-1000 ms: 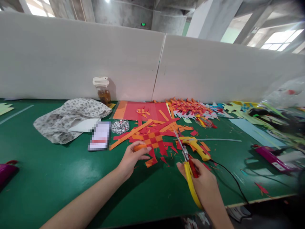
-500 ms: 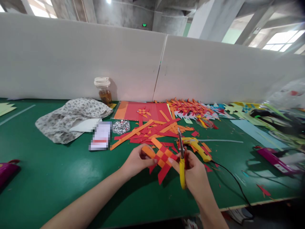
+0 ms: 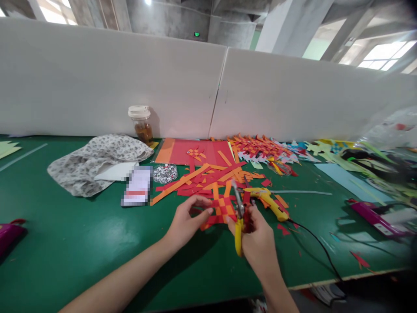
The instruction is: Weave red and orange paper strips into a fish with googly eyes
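Observation:
A red and orange checkered woven paper piece (image 3: 222, 206), with loose strip ends sticking out, is held above the green table. My left hand (image 3: 187, 219) has its thumb and curled fingers closed at the paper's left edge. In my right hand (image 3: 259, 237) is a pair of scissors (image 3: 239, 232) with yellow handles, its blades pointing away from me and apart. The right thumb also presses on the paper's lower right edge. A red strip end lies near the blades. Some of my right fingers are hidden behind the handles.
Cut paper strips (image 3: 195, 178) lie beyond my hands. At the right are a yellow glue gun (image 3: 269, 202) with a cord and finished woven fish (image 3: 260, 148). A phone (image 3: 137, 187), googly eyes (image 3: 165, 174), a cloth (image 3: 81, 167) and a drink cup (image 3: 140, 124) stand left.
The woven paper has been turned so its orange ends point away from me. My right hand and the scissors have shifted left, and the blades have spread.

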The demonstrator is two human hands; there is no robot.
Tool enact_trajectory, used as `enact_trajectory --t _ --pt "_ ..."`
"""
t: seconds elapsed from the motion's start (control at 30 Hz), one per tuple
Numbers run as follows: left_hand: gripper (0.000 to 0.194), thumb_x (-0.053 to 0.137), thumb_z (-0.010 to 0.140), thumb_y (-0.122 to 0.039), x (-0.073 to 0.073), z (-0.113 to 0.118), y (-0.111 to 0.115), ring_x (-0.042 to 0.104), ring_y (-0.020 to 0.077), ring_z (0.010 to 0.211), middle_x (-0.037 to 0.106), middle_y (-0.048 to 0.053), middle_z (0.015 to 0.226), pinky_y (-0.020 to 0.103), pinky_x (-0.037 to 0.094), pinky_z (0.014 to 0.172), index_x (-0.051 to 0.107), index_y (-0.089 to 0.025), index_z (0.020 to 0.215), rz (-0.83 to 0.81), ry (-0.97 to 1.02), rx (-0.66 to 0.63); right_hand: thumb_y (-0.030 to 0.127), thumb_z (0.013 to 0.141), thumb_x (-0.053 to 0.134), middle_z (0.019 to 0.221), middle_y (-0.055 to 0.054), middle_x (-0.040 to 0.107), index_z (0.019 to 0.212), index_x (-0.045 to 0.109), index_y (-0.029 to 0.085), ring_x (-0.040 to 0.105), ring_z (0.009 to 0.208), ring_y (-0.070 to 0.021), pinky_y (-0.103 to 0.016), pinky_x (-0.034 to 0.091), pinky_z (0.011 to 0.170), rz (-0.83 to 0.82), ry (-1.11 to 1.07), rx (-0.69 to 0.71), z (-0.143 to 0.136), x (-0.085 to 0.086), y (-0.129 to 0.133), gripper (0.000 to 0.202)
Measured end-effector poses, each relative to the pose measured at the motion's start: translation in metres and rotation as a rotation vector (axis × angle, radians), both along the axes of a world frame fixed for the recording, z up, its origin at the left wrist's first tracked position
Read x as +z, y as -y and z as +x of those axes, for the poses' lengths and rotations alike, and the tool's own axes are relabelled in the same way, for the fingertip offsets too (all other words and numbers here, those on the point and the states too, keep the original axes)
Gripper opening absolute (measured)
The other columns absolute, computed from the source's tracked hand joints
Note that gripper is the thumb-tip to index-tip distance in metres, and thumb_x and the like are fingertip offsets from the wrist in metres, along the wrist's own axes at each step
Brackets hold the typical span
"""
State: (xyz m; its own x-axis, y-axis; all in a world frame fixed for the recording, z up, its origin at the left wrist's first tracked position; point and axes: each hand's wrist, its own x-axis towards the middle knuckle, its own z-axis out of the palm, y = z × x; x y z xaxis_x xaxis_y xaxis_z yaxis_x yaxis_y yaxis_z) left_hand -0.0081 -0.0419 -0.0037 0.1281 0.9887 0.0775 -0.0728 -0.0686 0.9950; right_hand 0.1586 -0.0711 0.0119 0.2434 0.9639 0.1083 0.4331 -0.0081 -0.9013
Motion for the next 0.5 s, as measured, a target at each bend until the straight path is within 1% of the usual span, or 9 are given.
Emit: enact_trajectory --t 0.1,0.17,0.23,0.3,0.4,0.5 --pt "0.027 0.067 0.073 -0.031 0.000 0.008 0.007 0.061 0.0186 0.088 0.065 0.007 0.098 0.029 0.048 0.078 0.060 -0.017 0.095 -0.065 0.152 -0.140 0.020 0.064 0.062 0.071 0.000 0.062 0.083 0.053 0.020 0.057 0.063 -0.0151 -0.022 0.044 0.056 0.000 0.117 0.093 -0.008 0.001 0.002 0.021" --pt "0.027 0.069 0.071 -0.032 -0.001 0.012 0.008 0.062 0.0181 0.083 0.066 0.005 0.093 0.028 0.048 0.074 0.060 -0.017 0.091 -0.104 0.240 -0.159 0.018 0.063 0.061 0.068 0.001 0.061 0.080 0.053 0.020 0.055 0.061 -0.0140 -0.021 0.043 0.054 -0.010 0.131 0.144 -0.016 0.002 0.004 0.019" --pt "0.027 0.070 0.069 -0.034 -0.002 0.012 0.006 0.063 0.0170 0.077 0.067 0.003 0.085 0.026 0.048 0.070 0.061 -0.017 0.088 -0.143 0.286 -0.147 0.021 0.063 0.063 0.066 0.002 0.060 0.077 0.052 0.020 0.054 0.057 -0.0125 -0.020 0.042 0.051 -0.047 0.089 0.196 -0.024 0.004 0.006 0.018" --pt "0.029 0.071 0.068 -0.036 -0.002 0.011 0.003 0.063 0.0157 0.071 0.067 0.001 0.079 0.026 0.049 0.068 0.060 -0.016 0.087 -0.198 0.326 -0.126 0.027 0.063 0.066 0.065 0.002 0.059 0.075 0.050 0.020 0.052 0.054 -0.0114 -0.020 0.042 0.049 -0.091 0.037 0.219 -0.030 0.007 0.008 0.022" --pt "0.032 0.072 0.067 -0.036 -0.001 0.005 -0.001 0.063 0.0137 0.064 0.066 0.000 0.072 0.025 0.050 0.064 0.055 -0.016 0.087 -0.277 0.388 -0.075 0.035 0.064 0.069 0.067 0.002 0.058 0.076 0.049 0.020 0.052 0.056 -0.0117 -0.021 0.043 0.052 -0.105 -0.024 0.206 -0.032 0.010 0.009 0.028" --pt "0.033 0.072 0.068 -0.034 0.002 0.000 -0.003 0.064 0.0131 0.067 0.066 0.000 0.076 0.025 0.051 0.064 0.050 -0.018 0.088 -0.301 0.435 -0.010 0.043 0.067 0.067 0.068 0.001 0.057 0.079 0.050 0.020 0.053 0.059 -0.0130 -0.022 0.045 0.055 -0.100 -0.027 0.159 -0.028 0.008 0.010 0.031"
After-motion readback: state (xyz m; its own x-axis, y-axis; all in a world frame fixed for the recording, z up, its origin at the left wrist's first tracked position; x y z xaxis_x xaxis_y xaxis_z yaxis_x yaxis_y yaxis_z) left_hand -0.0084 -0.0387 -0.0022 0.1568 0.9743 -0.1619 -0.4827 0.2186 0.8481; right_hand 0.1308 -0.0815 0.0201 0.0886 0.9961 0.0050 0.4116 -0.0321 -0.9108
